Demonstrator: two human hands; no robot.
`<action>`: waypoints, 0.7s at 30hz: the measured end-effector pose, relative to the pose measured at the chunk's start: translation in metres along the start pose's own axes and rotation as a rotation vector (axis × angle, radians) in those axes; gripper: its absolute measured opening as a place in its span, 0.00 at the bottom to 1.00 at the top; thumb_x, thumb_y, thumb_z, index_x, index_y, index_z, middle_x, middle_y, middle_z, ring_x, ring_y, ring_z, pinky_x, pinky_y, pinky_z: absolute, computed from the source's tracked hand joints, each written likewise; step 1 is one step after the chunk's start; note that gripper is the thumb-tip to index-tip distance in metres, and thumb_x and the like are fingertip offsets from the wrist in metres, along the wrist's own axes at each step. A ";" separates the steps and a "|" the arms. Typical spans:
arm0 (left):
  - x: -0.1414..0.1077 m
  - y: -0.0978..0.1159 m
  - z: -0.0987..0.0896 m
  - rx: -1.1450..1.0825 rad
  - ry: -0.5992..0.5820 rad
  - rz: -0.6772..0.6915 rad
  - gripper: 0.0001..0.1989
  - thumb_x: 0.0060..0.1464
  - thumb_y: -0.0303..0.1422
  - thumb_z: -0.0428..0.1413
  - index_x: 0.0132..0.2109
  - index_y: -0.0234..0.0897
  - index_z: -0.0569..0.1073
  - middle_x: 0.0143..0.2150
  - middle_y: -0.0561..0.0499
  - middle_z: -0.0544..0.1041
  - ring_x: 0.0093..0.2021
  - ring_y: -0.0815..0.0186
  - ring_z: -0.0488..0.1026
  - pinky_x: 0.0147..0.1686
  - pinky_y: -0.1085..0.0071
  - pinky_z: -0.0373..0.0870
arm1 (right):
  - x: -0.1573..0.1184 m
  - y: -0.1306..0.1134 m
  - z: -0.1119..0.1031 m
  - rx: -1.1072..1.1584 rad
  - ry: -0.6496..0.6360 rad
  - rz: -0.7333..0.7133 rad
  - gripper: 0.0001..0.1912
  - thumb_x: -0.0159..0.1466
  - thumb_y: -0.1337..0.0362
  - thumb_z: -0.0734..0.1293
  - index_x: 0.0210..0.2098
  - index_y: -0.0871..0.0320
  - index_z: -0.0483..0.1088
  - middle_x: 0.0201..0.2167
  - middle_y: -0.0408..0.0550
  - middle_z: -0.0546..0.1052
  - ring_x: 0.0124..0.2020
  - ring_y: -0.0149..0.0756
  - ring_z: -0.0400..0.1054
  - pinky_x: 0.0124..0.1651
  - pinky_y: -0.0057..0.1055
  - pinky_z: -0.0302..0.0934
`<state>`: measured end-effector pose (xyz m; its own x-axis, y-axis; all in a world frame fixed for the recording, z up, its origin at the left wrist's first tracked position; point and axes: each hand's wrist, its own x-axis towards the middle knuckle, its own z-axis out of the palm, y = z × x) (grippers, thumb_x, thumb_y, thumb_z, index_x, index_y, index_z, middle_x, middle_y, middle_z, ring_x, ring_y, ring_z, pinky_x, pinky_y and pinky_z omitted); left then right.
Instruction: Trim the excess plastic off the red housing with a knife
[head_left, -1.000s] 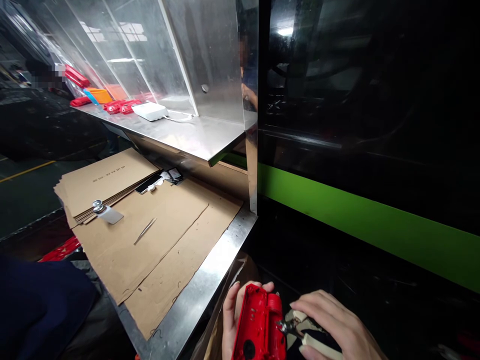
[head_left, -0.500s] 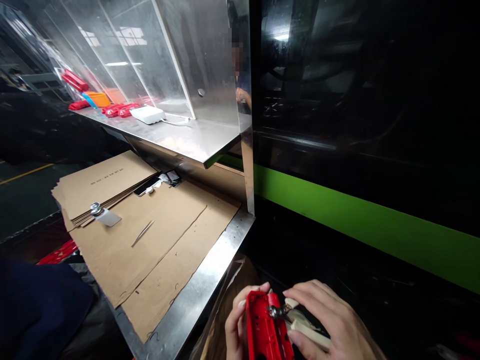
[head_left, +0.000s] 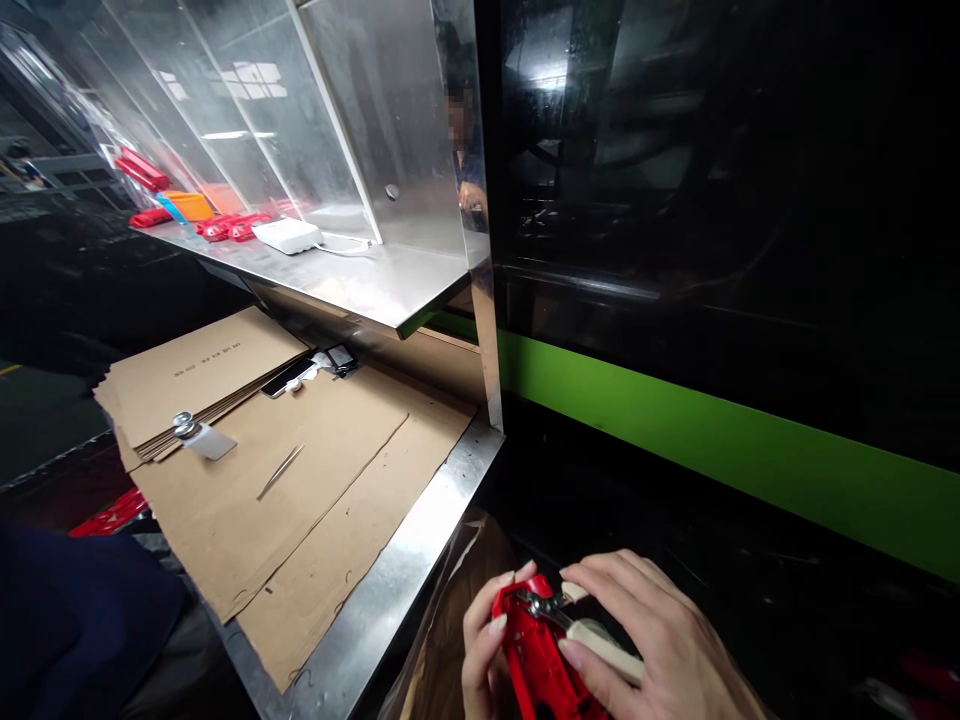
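At the bottom of the view, my left hand (head_left: 484, 640) grips a hollow red plastic part (head_left: 534, 655) from its left side, fingertips over its upper edge. My right hand (head_left: 656, 640) is closed around the cream-coloured handles of small nippers (head_left: 600, 645). Their metal jaws reach inside the upper end of the red part. Whether the jaws are biting on plastic is too small to tell. The lower end of the red part runs out of the frame.
A workbench (head_left: 420, 565) covered with cardboard (head_left: 330, 500) stands at left, bearing tweezers (head_left: 280, 472), a small bottle (head_left: 202, 437), a phone (head_left: 289, 378) and stacked cardboard sheets (head_left: 202, 370). Above, a metal shelf (head_left: 390, 285) holds red parts and a white box (head_left: 287, 235). A dark machine with a green band (head_left: 675, 420) stands right.
The red part has tilted, and the nippers' jaws have shifted left and up, further towards its upper end. Both hands keep their hold. The view has shifted slightly.
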<state>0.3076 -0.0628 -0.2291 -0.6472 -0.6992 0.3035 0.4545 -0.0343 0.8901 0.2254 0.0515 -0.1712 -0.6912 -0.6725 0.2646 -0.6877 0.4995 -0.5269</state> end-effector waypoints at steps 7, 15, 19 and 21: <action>-0.005 -0.005 0.002 0.151 0.017 0.078 0.13 0.68 0.39 0.44 0.56 0.51 0.66 0.59 0.44 0.64 0.55 0.48 0.72 0.51 0.48 0.74 | -0.004 0.000 0.002 -0.027 0.010 0.010 0.16 0.62 0.60 0.69 0.48 0.57 0.68 0.41 0.47 0.77 0.40 0.38 0.74 0.40 0.37 0.75; -0.005 -0.011 -0.004 0.217 -0.005 0.160 0.14 0.69 0.40 0.41 0.57 0.50 0.65 0.59 0.45 0.65 0.56 0.49 0.71 0.52 0.54 0.72 | -0.002 -0.003 0.002 -0.033 0.001 0.007 0.17 0.61 0.60 0.70 0.48 0.56 0.68 0.41 0.47 0.78 0.39 0.38 0.74 0.39 0.37 0.75; -0.006 -0.011 -0.003 0.249 0.051 0.212 0.13 0.69 0.38 0.42 0.55 0.50 0.66 0.58 0.46 0.66 0.55 0.49 0.72 0.48 0.53 0.76 | -0.003 -0.005 0.003 -0.019 0.005 0.004 0.17 0.61 0.60 0.70 0.49 0.56 0.68 0.41 0.47 0.78 0.40 0.38 0.73 0.40 0.37 0.75; -0.005 -0.008 -0.002 0.257 0.060 0.225 0.13 0.69 0.38 0.44 0.54 0.51 0.68 0.59 0.48 0.68 0.56 0.49 0.72 0.49 0.53 0.75 | -0.004 -0.006 0.004 -0.010 0.001 0.009 0.17 0.62 0.60 0.70 0.49 0.56 0.68 0.42 0.47 0.78 0.40 0.38 0.73 0.40 0.37 0.75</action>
<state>0.3085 -0.0608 -0.2390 -0.5080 -0.7095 0.4884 0.4075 0.3015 0.8620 0.2332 0.0488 -0.1718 -0.6977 -0.6672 0.2610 -0.6837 0.5112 -0.5209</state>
